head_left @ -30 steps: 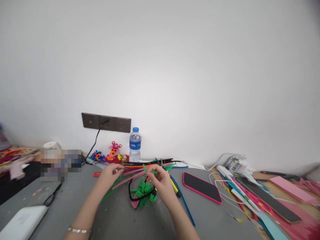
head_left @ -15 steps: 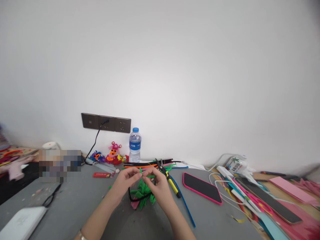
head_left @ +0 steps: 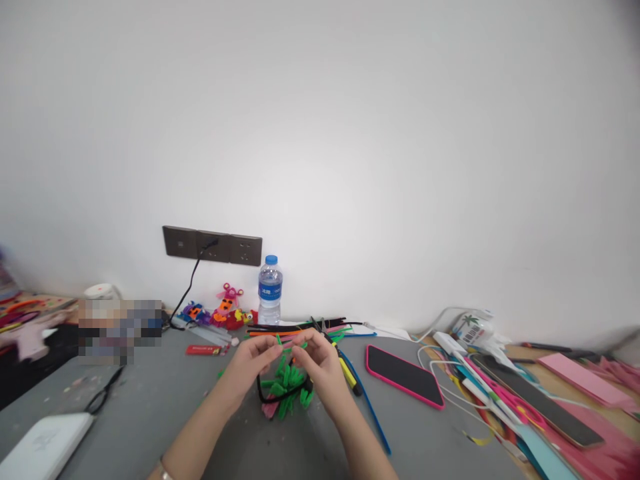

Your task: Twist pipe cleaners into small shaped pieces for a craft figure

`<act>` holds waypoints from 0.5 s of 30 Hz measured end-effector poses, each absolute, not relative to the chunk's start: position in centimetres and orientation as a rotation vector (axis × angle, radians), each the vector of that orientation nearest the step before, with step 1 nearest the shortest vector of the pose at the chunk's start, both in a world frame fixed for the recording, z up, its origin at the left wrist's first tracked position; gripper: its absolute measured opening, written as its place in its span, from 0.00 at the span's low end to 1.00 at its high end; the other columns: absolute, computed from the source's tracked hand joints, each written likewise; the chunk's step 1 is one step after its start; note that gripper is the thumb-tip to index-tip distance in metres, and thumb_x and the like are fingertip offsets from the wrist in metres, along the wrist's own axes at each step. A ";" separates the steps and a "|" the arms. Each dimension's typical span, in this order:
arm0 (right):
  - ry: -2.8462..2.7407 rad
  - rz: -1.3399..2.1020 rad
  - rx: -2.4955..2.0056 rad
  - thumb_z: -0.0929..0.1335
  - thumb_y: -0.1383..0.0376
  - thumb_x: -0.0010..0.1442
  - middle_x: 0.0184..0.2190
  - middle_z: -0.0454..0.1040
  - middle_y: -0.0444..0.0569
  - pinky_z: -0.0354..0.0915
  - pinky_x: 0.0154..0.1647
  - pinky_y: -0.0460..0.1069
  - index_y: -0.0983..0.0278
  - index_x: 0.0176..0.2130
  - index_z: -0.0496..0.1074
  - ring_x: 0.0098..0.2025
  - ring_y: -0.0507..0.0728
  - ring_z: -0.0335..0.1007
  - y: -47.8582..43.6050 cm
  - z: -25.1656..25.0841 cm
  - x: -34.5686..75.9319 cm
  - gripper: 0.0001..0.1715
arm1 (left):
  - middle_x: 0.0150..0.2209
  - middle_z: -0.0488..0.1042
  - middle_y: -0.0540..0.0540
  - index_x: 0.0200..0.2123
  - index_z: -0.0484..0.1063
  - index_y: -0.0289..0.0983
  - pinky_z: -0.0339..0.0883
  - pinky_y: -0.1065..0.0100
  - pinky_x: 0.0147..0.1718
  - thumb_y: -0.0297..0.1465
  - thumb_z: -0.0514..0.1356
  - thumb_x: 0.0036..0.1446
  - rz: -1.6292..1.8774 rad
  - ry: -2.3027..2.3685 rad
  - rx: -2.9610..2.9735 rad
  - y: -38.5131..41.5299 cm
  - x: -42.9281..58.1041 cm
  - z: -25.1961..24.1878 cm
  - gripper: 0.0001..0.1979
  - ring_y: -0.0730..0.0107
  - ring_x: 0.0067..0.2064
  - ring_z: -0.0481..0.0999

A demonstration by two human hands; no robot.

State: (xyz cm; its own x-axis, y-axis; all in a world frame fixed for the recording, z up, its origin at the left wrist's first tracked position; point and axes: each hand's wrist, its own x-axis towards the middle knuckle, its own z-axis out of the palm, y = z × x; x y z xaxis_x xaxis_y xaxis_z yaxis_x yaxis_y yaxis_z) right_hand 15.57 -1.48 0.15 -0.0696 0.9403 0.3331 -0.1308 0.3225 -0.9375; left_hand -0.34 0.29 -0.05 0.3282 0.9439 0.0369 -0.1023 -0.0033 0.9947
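The left hand point(head_left: 250, 365) and the right hand point(head_left: 319, 363) are facing each other above the desk point(head_left: 150, 413), thumbs and fingertips pinching a short green stem point(head_left: 279, 341). The stem is spanning the narrow gap between them, one tip poking up at the left fingertips. Most of the right hand's grasp is hiding behind its own fingers.

Just below, a green bundle point(head_left: 286, 383) is lying on the desk, a black stem point(head_left: 270, 401) curving around its near side and a bit of pink point(head_left: 271, 408) showing beneath. Beside the right hand, yellow-handled pliers point(head_left: 351, 375) are resting partly hidden, with a blue stem point(head_left: 369, 410) stretching toward the near edge. Past the hands, loose stems point(head_left: 285, 328) are lying in a heap.

Farther out, a phone point(head_left: 404, 375) is lying to the right, and a red packet point(head_left: 203, 349) to the left. Behind, small fuzzy figures point(head_left: 226, 305) are sitting near an upright bottle point(head_left: 270, 291). Pink scissors point(head_left: 529, 415) are lying among clutter at far right.
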 end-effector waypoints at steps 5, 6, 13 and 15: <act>-1.261 1.118 -0.836 0.71 0.52 0.53 0.24 0.67 0.43 0.61 0.27 0.46 0.62 0.32 0.69 0.24 0.52 0.62 -1.3 0.2 15.8 0.17 | 0.21 0.54 0.56 0.23 0.64 0.36 0.44 0.74 0.22 0.46 0.64 0.49 0.995 0.883 1.331 0.2 -0.4 0.2 0.20 0.77 0.23 0.51; -1.258 1.116 -0.838 0.71 0.51 0.53 0.24 0.68 0.43 0.61 0.27 0.47 0.62 0.31 0.69 0.24 0.52 0.62 -1.3 0.2 15.9 0.17 | 0.21 0.54 0.56 0.23 0.64 0.36 0.45 0.74 0.22 0.46 0.64 0.49 0.989 0.883 1.341 0.1 -0.4 0.3 0.20 0.76 0.23 0.51; -1.272 1.095 -0.799 0.71 0.54 0.54 0.26 0.67 0.43 0.62 0.28 0.47 0.61 0.31 0.71 0.25 0.52 0.62 -1.4 0.5 15.9 0.14 | 0.22 0.58 0.55 0.22 0.66 0.36 0.49 0.74 0.25 0.45 0.63 0.50 0.922 0.816 1.431 -0.4 -0.3 1.0 0.19 0.75 0.25 0.55; -1.284 1.093 -0.773 0.71 0.55 0.54 0.26 0.67 0.43 0.61 0.28 0.46 0.61 0.31 0.71 0.26 0.51 0.62 -1.4 0.6 15.9 0.12 | 0.22 0.60 0.55 0.22 0.67 0.35 0.50 0.73 0.26 0.43 0.63 0.50 0.904 0.799 1.460 -0.4 -0.3 1.0 0.18 0.74 0.26 0.57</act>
